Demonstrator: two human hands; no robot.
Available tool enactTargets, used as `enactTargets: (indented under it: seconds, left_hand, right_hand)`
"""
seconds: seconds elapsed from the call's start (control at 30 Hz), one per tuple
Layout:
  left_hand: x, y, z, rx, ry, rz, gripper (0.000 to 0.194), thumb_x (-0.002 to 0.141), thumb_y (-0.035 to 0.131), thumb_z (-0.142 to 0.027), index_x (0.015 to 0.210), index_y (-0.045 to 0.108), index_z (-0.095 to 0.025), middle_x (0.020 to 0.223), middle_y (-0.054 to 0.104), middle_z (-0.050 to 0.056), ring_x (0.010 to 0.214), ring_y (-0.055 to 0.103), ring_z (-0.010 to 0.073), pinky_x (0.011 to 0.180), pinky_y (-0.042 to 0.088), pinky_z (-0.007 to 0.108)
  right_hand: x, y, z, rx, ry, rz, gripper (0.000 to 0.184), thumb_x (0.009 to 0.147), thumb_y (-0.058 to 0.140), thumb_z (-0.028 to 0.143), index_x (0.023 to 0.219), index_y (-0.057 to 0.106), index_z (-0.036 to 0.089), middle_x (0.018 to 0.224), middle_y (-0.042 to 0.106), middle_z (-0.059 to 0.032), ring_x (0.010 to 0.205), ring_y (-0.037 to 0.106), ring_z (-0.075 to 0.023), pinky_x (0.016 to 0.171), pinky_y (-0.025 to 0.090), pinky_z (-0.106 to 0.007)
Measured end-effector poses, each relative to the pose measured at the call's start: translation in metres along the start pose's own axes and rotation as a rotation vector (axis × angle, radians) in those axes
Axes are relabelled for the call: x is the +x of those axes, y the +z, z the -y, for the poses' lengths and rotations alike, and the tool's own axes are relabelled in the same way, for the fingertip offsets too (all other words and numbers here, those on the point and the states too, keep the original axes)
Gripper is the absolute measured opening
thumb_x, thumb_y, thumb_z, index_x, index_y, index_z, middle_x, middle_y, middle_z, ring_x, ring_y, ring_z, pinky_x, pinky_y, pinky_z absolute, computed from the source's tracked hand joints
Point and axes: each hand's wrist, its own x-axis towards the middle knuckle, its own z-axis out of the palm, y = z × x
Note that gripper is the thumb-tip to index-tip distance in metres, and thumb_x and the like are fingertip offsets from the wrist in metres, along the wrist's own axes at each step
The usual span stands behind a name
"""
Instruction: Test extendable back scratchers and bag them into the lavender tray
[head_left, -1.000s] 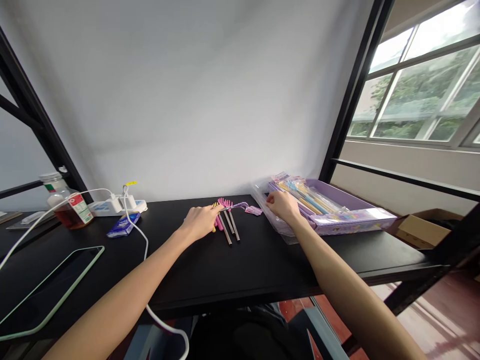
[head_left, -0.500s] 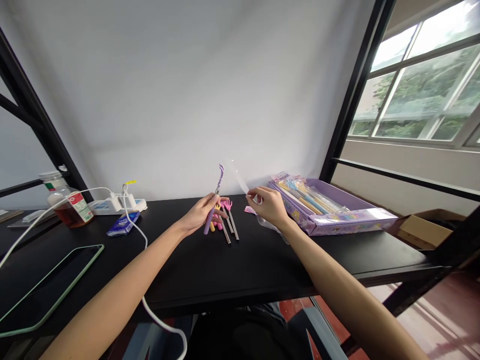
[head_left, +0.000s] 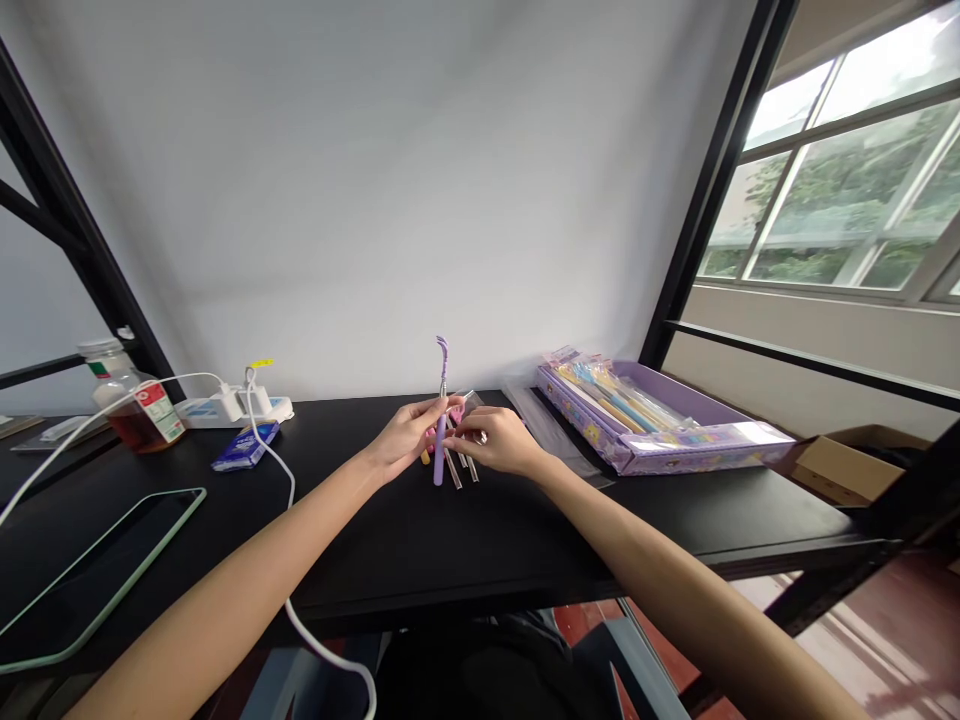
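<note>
Upright between my hands stands a purple back scratcher, its curved claw end at the top and its handle at the bottom. My left hand pinches it near the middle between thumb and fingers. The bent fingers of my right hand close at the side of its handle; a small shiny bit shows among them, too small to name. Behind my hands, several other back scratchers with silver rods and pink and yellow parts lie on the table, partly hidden. Clear plastic wrappers lie to the right of my right hand.
A purple box with several wrapped sticks stands at the right of the black table. On the left are a phone, a blue packet, a power strip, a bottle and a white cable.
My right hand has let go of the clear wrapper, which now lies on the right, and moved left to the back scratcher's handle. The back scratcher has turned more upright in my left hand.
</note>
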Motion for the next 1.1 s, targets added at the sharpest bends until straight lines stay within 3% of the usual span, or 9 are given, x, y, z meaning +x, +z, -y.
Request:
enactTargets:
  seconds: [0.13, 0.27, 0.4, 0.53, 0.7, 0.8, 0.93, 1.1]
  left_hand:
    - [0.0, 0.008, 0.006, 0.026, 0.053, -0.047, 0.039, 0.084, 0.073, -0.047, 0.111, 0.076, -0.019, 0.107, 0.072, 0.009, 0.105, 0.065, 0.023, 0.085, 0.056, 0.033]
    - [0.002, 0.01, 0.005, 0.007, 0.094, -0.134, 0.039, 0.08, 0.076, -0.05, 0.1, 0.079, -0.016, 0.12, 0.071, 0.013, 0.115, 0.064, 0.0286, 0.09, 0.056, 0.038]
    - [0.005, -0.002, -0.002, -0.082, 0.193, -0.331, 0.032, 0.076, 0.082, -0.037, 0.098, 0.077, -0.014, 0.121, 0.071, 0.013, 0.125, 0.059, 0.0274, 0.103, 0.051, 0.04]
    - [0.006, -0.018, -0.006, -0.043, 0.247, -0.447, 0.039, 0.066, 0.086, -0.021, 0.102, 0.072, -0.014, 0.126, 0.068, 0.012, 0.113, 0.066, 0.025, 0.097, 0.056, 0.042]
    - [0.011, -0.03, -0.001, 0.093, 0.286, -0.497, 0.038, 0.062, 0.087, -0.023, 0.097, 0.073, -0.015, 0.118, 0.07, 0.011, 0.107, 0.068, 0.023, 0.104, 0.049, 0.042]
    - [0.015, -0.032, 0.004, 0.113, 0.283, -0.513, 0.028, 0.066, 0.083, -0.027, 0.09, 0.075, -0.015, 0.105, 0.074, 0.01, 0.11, 0.066, 0.0239, 0.108, 0.045, 0.042]
    - [0.018, -0.031, 0.006, 0.058, 0.246, -0.522, 0.021, 0.07, 0.081, -0.029, 0.082, 0.072, -0.015, 0.096, 0.071, 0.008, 0.106, 0.066, 0.0263, 0.097, 0.054, 0.045]
    - [0.013, -0.028, 0.003, 0.06, 0.257, -0.466, 0.037, 0.065, 0.085, -0.022, 0.098, 0.069, -0.017, 0.101, 0.07, 0.006, 0.106, 0.068, 0.0243, 0.095, 0.056, 0.043]
  right_hand:
    - [0.003, 0.008, 0.007, 0.242, 0.099, 0.034, 0.044, 0.087, 0.063, 0.058, 0.068, 0.07, 0.019, 0.06, 0.063, 0.0, 0.055, 0.048, -0.0114, 0.059, 0.036, -0.026]
    - [0.006, 0.011, 0.006, 0.462, 0.152, 0.025, 0.046, 0.088, 0.059, 0.061, 0.074, 0.066, 0.017, 0.065, 0.059, 0.0005, 0.059, 0.047, -0.0118, 0.058, 0.038, -0.025]
    - [0.007, 0.0, -0.006, 0.616, 0.28, -0.057, 0.051, 0.088, 0.053, 0.067, 0.087, 0.065, 0.017, 0.067, 0.056, 0.0004, 0.059, 0.049, -0.0123, 0.055, 0.04, -0.025]
    - [0.004, -0.021, -0.018, 0.766, 0.413, -0.097, 0.052, 0.088, 0.053, 0.066, 0.098, 0.065, 0.017, 0.065, 0.049, 0.0033, 0.05, 0.047, -0.0095, 0.046, 0.035, -0.023]
    - [0.001, -0.034, -0.024, 0.784, 0.433, -0.064, 0.049, 0.085, 0.062, 0.063, 0.092, 0.07, 0.015, 0.065, 0.043, 0.0043, 0.046, 0.03, -0.0053, 0.043, 0.022, -0.024]
    - [0.0, -0.036, -0.021, 0.738, 0.443, -0.019, 0.047, 0.082, 0.067, 0.06, 0.091, 0.072, 0.014, 0.064, 0.047, 0.0025, 0.05, 0.033, -0.0067, 0.046, 0.022, -0.026]
    - [-0.001, -0.038, -0.017, 0.675, 0.442, 0.009, 0.044, 0.079, 0.071, 0.056, 0.091, 0.074, 0.014, 0.064, 0.054, 0.0002, 0.055, 0.039, -0.0089, 0.05, 0.027, -0.026]
    - [-0.002, -0.04, -0.02, 0.671, 0.415, 0.008, 0.044, 0.076, 0.074, 0.054, 0.096, 0.075, 0.015, 0.07, 0.061, -0.0016, 0.057, 0.045, -0.01, 0.051, 0.03, -0.026]
